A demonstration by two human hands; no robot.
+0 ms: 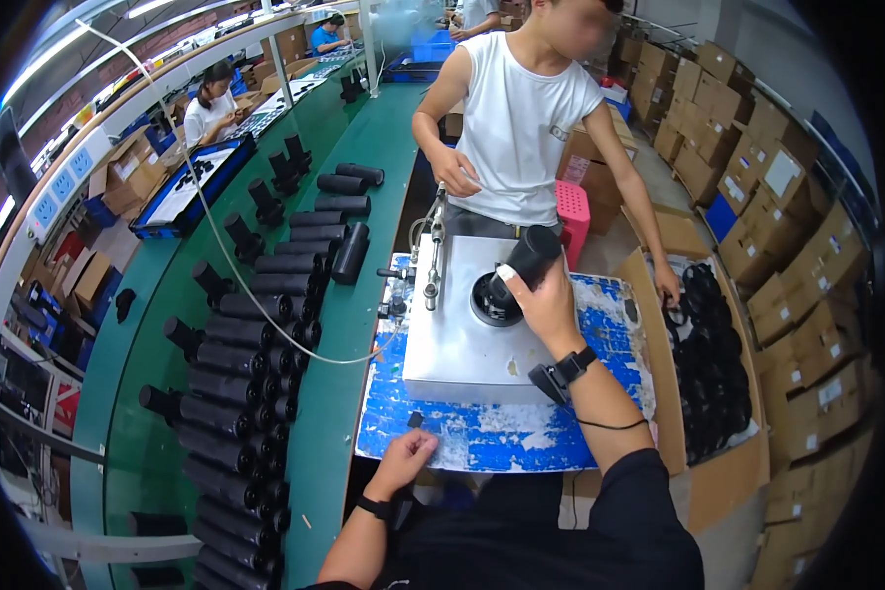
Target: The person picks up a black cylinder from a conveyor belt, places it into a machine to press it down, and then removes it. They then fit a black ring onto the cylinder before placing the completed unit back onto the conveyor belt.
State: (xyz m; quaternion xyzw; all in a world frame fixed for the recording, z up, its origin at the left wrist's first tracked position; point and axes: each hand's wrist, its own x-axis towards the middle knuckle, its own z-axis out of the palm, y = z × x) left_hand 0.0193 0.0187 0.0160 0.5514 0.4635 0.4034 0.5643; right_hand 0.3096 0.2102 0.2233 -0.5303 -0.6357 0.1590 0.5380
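My right hand (548, 298) grips a black cylinder (534, 251), tilted over the round black fixture (497, 300) on top of a silver metal box (462, 359). Whether the cylinder's lower end touches the fixture is hard to make out. At the front edge of the worn blue-and-white board (506, 428), my left hand (406, 460) is closed, thumb against curled fingers. Anything inside it is hidden. Just beyond its fingers shows a small dark square piece (415, 420).
Rows of black cylinders (231, 383) cover the green bench (349, 324) at left. A metal valve fitting (433, 265) with a thin hose stands on the box's left side. Across from me, a co-worker (531, 128) reaches into a carton (674, 413) of black parts. Stacked cartons line the right.
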